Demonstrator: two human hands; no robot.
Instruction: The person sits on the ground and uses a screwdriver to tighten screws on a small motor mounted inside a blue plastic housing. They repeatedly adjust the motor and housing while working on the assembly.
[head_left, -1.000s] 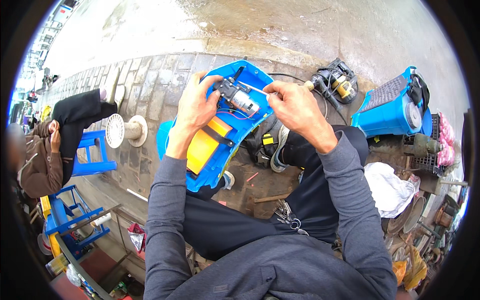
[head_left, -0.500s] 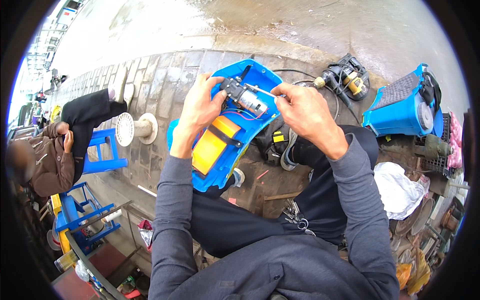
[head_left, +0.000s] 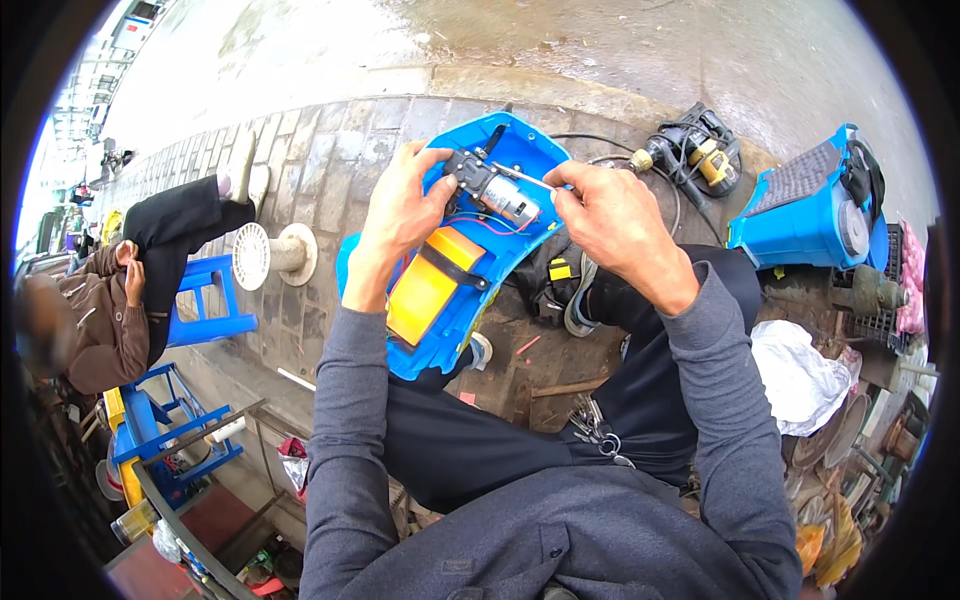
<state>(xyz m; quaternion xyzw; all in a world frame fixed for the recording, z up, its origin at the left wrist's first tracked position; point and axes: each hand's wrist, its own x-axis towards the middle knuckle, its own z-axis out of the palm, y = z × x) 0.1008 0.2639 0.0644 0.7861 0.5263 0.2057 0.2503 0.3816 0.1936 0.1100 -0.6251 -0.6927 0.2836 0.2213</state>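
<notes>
From my remote seat, I read the view with 12 o'clock at its top edge. At 9 o'clock a person in a brown jacket (head_left: 112, 318) sits with hands together; a white spool (head_left: 291, 254) lies on the paving nearer the middle. My left hand (head_left: 403, 218) comes next, thumb and index finger pinching the black end of a small motor unit (head_left: 511, 200). Below it, a yellow block (head_left: 432, 295) sits under a black strap (head_left: 452, 268), both inside a blue shell (head_left: 538, 146) whose length runs about 1 to 7 o'clock.

The motor unit lies in the shell's upper part, just above the middle of my view, its long axis from 10 to 4. It is between 2 and 3 o'clock from my left hand, which is the nearer and touches it; from my right hand (head_left: 626, 222) it is between 9 and 10. That hand's fingers are closed on a thin metal rod (head_left: 527, 178), which points to about 10, almost along the motor; I can't tell whether its tip touches.

Farther right, a corded power tool (head_left: 705, 165) lies at 2 o'clock.
</notes>
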